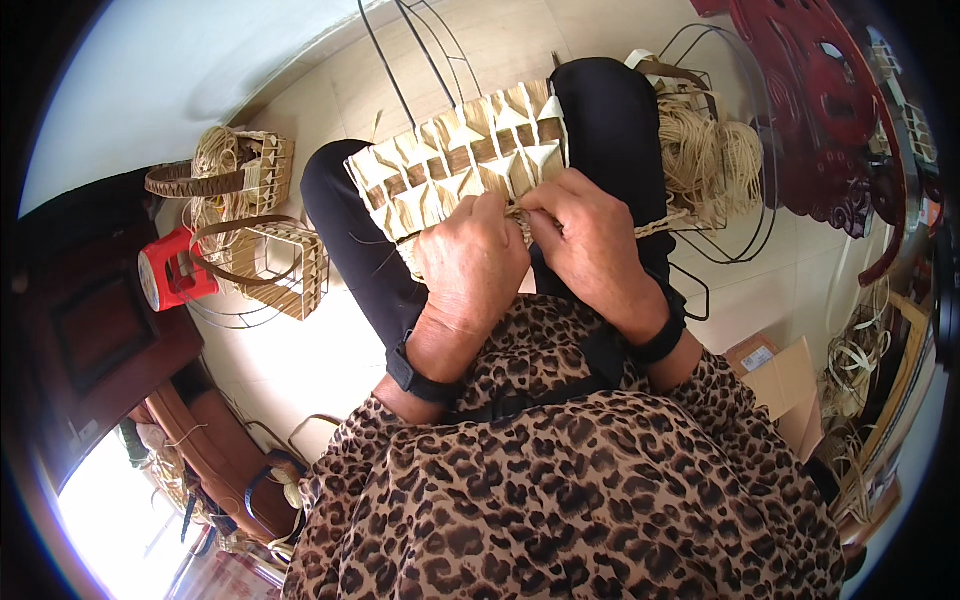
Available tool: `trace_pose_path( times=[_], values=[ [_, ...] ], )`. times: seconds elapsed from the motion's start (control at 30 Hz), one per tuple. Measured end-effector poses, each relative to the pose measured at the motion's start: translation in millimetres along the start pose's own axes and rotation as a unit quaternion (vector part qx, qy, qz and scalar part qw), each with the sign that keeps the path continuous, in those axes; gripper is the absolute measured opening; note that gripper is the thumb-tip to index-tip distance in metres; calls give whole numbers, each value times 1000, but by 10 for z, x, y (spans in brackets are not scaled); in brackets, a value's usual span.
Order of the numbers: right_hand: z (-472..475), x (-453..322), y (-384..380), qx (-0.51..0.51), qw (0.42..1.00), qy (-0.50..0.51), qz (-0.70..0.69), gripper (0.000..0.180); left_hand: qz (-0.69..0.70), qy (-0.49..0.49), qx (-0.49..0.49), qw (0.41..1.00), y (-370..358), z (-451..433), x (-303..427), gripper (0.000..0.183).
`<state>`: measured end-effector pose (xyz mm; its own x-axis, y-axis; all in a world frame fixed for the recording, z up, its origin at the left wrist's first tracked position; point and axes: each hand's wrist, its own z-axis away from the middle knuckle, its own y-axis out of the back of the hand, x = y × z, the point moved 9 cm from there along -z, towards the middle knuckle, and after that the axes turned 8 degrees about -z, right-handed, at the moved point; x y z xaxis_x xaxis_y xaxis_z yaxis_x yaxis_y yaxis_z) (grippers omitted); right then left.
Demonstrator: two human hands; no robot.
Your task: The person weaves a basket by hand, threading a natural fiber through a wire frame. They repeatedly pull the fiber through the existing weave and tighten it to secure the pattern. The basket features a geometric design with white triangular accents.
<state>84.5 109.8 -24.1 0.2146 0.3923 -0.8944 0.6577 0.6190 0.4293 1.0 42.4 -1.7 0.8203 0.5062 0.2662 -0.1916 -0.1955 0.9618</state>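
Observation:
Across my knees lies a woven basket [469, 154] of pale and brown flat strips on a dark wire frame. My left hand [476, 244] grips its near edge, knuckles up, with the thumb and forefinger close to the other hand. Beside it, my right hand [589, 236] pinches a pale strand at the same edge. A twisted straw-coloured cord [664, 223] emerges from behind my right hand and runs to the right. My fingers hide the exact spot where the strand meets the edge.
Dark wire loops [420, 60] rise beyond the basket. Coiled cord [694, 154] sits in a wire frame by my right knee. To the left stand two handled baskets [274, 169] [281, 266] and a red plastic stool [176, 270]. Carved red furniture [810, 97] and a cardboard box [784, 386] are at right.

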Motion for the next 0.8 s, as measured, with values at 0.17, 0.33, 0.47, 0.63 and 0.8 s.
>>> trace_pose_path(
  times=[0.17,0.33,0.47,0.63,0.8],
  values=[
    [21,-3,40,27,1000,12,11,5,60,8,-15,998,-58,-60,-27,3],
    [48,-25,45,24,999,7,22,6,118,-14,8,993,-53,-38,-86,13],
    [64,-48,42,20,999,6,39,5,74,-33,32,996,-57,15,-32,12],
    [76,-49,25,9,997,-4,73,8,44,-78,56,994,-50,26,64,11],
    [60,-63,-86,-72,989,-37,124,12,27,-122,70,990,-49,42,114,14]
  ],
)
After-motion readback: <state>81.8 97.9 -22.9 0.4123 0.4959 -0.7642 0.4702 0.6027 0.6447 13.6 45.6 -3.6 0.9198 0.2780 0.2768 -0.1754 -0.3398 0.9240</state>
